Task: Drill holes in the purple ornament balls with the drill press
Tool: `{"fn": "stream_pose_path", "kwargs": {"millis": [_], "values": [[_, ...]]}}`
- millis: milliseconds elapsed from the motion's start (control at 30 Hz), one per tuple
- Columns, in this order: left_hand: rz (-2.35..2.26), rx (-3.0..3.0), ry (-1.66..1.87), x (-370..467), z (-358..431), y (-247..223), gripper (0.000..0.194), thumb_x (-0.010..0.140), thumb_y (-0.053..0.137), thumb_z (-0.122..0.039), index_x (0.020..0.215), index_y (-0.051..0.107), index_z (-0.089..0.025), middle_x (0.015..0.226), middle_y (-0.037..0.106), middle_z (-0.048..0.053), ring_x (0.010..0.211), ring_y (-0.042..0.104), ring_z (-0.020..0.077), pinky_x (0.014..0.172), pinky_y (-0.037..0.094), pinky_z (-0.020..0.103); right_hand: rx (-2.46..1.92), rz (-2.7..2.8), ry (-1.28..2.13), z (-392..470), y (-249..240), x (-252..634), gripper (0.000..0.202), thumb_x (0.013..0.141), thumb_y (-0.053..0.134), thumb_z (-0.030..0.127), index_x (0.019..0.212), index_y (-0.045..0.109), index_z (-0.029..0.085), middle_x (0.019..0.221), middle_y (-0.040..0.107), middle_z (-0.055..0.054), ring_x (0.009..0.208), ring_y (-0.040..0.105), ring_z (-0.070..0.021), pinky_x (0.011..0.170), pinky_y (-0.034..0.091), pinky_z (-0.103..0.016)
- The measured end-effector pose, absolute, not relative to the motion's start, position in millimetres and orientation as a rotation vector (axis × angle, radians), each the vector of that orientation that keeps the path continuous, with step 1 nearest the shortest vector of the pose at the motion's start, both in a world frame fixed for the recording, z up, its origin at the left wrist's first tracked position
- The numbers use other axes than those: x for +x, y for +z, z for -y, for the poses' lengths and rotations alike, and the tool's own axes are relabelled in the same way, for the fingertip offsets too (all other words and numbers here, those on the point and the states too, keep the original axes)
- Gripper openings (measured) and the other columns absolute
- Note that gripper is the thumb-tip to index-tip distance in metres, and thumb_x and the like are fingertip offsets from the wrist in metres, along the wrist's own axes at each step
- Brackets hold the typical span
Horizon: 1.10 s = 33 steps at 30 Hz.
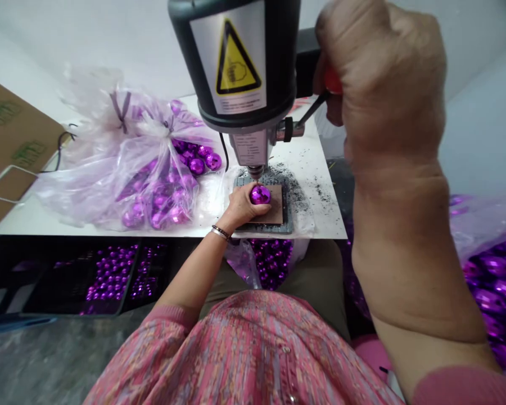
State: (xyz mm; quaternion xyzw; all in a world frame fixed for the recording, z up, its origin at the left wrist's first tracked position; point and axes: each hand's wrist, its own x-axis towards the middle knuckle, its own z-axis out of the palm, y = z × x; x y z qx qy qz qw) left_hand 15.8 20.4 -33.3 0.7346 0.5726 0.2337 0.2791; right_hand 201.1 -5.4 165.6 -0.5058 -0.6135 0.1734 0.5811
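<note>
A shiny purple mirror-faceted ball (260, 195) is gripped by my left hand (244, 203), thumb on its near side and fingers behind. It sits over a brown board (275, 214) on the grey base plate (287, 225) of a bench drill press (236, 62). The drill's chuck (255, 171) is right above the ball; whether the bit touches it I cannot tell. My right hand (388, 79), close to the camera, is wrapped round the red-knobbed feed lever (316, 107) at the machine's right side.
Clear plastic bags (152, 185) of purple balls lie on the white table (206, 219), left of the machine. Dark shavings (297, 188) are scattered right of it. A cardboard box (12, 135) stands far left. Black crates (59, 287) below and a bag (497, 281) at right hold more balls.
</note>
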Motion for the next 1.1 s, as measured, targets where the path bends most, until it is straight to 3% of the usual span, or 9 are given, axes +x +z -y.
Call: {"fn": "stream_pose_path", "kwargs": {"millis": [200,300,533,767,1100], "values": [[-1.571,1.962,0.572,19,-19,-29,0.063,0.068,0.089,-0.031,0.128,0.074,-0.022,0.114,0.077,0.006,0.119,0.065,0.0351,0.110,0.050,0.049,-1.254,1.401,0.373,29,154,197,0.034,0.094,0.057,0.015,0.062,0.046,0.014,0.056,0.038,0.004,0.055,0.032,0.0004,0.058,0.022,-0.024],[-1.602,1.963,0.519,21,-17,-24,0.067,0.070,0.088,-0.030,0.134,0.072,-0.020,0.122,0.076,0.009,0.124,0.063,0.0370,0.113,0.049,0.051,-1.253,1.427,0.337,36,146,200,0.027,0.089,0.059,0.011,0.064,0.051,0.015,0.055,0.041,0.005,0.056,0.032,-0.0016,0.061,0.028,-0.025],[-1.607,1.959,0.521,23,-17,-24,0.067,0.070,0.089,-0.029,0.134,0.072,-0.021,0.122,0.076,0.009,0.123,0.062,0.0383,0.112,0.049,0.053,-1.329,1.564,0.381,45,135,212,0.017,0.089,0.062,0.018,0.072,0.060,0.016,0.067,0.052,0.004,0.067,0.041,-0.0020,0.067,0.033,-0.024],[-1.583,1.970,0.561,23,-18,-29,0.065,0.070,0.089,-0.029,0.132,0.072,-0.021,0.119,0.076,0.009,0.119,0.064,0.0368,0.111,0.050,0.052,-1.228,1.623,0.375,55,110,215,0.017,0.087,0.060,0.029,0.072,0.060,0.019,0.065,0.052,0.003,0.063,0.042,-0.0050,0.063,0.037,-0.025],[-1.604,1.979,0.564,25,-16,-27,0.063,0.071,0.089,-0.029,0.131,0.073,-0.019,0.118,0.077,0.010,0.120,0.064,0.0379,0.109,0.050,0.051,-1.086,1.640,0.187,53,83,212,0.020,0.094,0.057,0.027,0.078,0.062,0.016,0.067,0.053,0.003,0.062,0.041,-0.0022,0.062,0.039,-0.018]]}}
